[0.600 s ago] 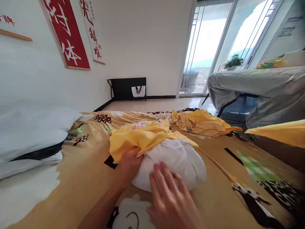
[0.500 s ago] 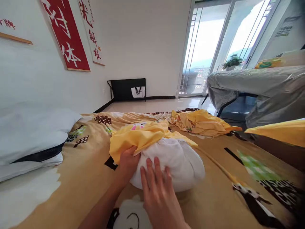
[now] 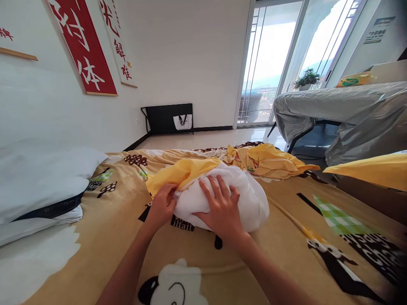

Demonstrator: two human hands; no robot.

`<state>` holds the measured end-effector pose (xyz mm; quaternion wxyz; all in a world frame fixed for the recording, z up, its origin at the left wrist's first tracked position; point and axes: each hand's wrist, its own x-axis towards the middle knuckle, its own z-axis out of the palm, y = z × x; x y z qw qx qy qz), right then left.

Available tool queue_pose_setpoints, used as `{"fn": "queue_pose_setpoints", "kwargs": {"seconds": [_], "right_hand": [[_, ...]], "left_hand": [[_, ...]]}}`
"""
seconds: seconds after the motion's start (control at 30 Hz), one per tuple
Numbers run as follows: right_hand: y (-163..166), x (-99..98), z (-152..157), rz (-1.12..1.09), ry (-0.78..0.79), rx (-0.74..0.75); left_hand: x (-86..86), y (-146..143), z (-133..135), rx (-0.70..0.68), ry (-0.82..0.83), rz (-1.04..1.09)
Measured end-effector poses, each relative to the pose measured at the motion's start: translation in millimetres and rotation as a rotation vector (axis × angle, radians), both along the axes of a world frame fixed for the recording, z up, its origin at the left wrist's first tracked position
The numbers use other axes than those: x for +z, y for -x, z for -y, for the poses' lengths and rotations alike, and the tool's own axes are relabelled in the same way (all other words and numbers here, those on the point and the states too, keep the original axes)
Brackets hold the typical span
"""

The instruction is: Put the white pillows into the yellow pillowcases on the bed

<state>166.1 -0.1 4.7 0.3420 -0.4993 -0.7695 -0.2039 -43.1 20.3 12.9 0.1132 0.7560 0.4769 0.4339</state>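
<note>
Lead: Report the fingers first.

Checker: The left hand [image 3: 163, 205] has thumb and fingers drawn together at the edge of the yellow fabric cover [image 3: 184, 173], by all appearance pinching it; the exact fingertip contact is partly hidden. The right hand [image 3: 221, 207] grasps nothing: its fingers are spread, laid over the white pillow [image 3: 252, 203].

Lead: State the pillow's position.

Checker: On the patterned blanket [image 3: 104, 262], in front of the person, under the right palm. The cover lies across its far left part. Whether the cloth also runs underneath cannot be determined.

Lead: Assessment of handling?

Checker: In my judgement, the step is working the cover's edge against the pillow. The left pinch should take cloth alone, free of pillow fabric. The right palm should press broadly, with no fingertip digging, so that the filling gives evenly. Pulling and pressing ought to oppose each other; otherwise the pillow may slide or turn on the blanket.

Lead: Surroundings?

Checker: A crumpled yellow cloth [image 3: 270, 163] lies beyond, to the right; white pillows [image 3: 41, 182] are stacked at left, well apart from the hands. Farther right stands a plastic-covered table [image 3: 305, 103].
</note>
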Motion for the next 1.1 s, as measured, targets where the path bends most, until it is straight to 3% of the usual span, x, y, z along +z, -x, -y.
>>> {"fn": "queue_pose_setpoints", "kwargs": {"seconds": [0.13, 0.3, 0.37, 0.43, 0.6, 0.73, 0.93, 1.1], "right_hand": [[-4.5, 2.6, -4.3, -0.041, -0.041, -0.016], [5.9, -16.0, -4.7, -0.103, -0.317, -0.034], [13.2, -27.8, -3.3, -0.075, -0.472, 0.041], [20.5, -37.2, -0.8, 0.005, -0.521, 0.149], [33.0, -44.0, 6.5, 0.152, -0.206, 0.191], [32.3, -46.4, 1.9, 0.202, -0.18, 0.127], [18.6, -43.2, -11.7, 0.146, -0.1, 0.078], [4.9, -30.2, -15.9, 0.088, 0.009, 0.032]], "left_hand": [[-3.4, 10.3, -11.2, -0.181, 0.195, 0.048], [-15.1, 0.6, -14.6, 0.009, 0.112, 0.01], [-23.4, -4.3, -16.3, 0.08, 0.072, 0.026], [-32.1, -7.6, -18.2, 0.145, 0.029, 0.05], [-48.2, -13.1, -19.5, 0.294, -0.095, 0.122], [-49.0, -22.3, -13.4, 0.356, -0.217, 0.116], [-40.4, -40.9, 4.3, 0.295, -0.369, 0.012], [-39.7, -54.0, 20.1, 0.199, -0.61, -0.274]]}}
